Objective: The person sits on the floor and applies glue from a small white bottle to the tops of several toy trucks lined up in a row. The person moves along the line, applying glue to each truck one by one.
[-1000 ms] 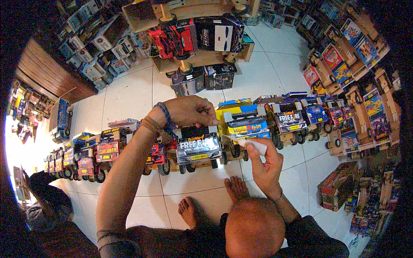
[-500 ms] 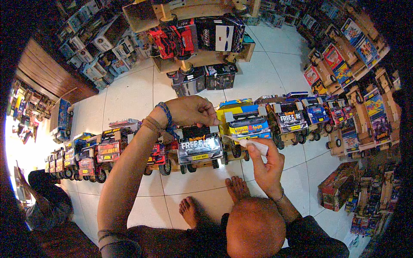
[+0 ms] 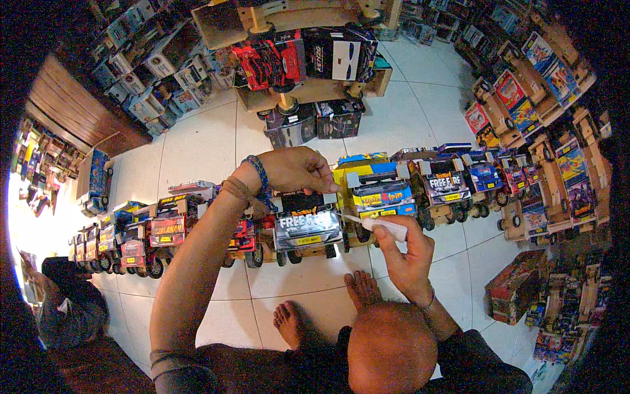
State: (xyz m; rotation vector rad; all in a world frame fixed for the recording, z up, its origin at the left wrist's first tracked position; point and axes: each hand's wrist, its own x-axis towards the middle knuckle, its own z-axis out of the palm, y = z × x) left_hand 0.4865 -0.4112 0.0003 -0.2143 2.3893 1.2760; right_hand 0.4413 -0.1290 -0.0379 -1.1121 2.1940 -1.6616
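My right hand (image 3: 405, 257) is closed around a small white squeeze bottle (image 3: 392, 230) with a thin pointed nozzle. The nozzle's tip is at the right side of a silver-and-black toy truck (image 3: 308, 230) with a yellow plate on its front. Above this truck's top right corner, my left hand (image 3: 295, 172) has its fingers pinched together; whatever is between them is too small to name. A pale small block is by the fingertips. Close on the right stands a yellow-and-blue toy truck (image 3: 380, 197), partly behind the bottle.
Toy trucks form a row to both sides, including a red-orange one (image 3: 168, 226) and a blue one (image 3: 484, 174). Beyond the row are larger wooden toy trucks (image 3: 272, 62). More stand stacked at right (image 3: 571, 164). Another person (image 3: 72, 308) is at the lower left.
My right hand has lowered the bottle a little, and its nozzle now points at a lower spot beside the silver-and-black truck. My left hand stays nearly in place.
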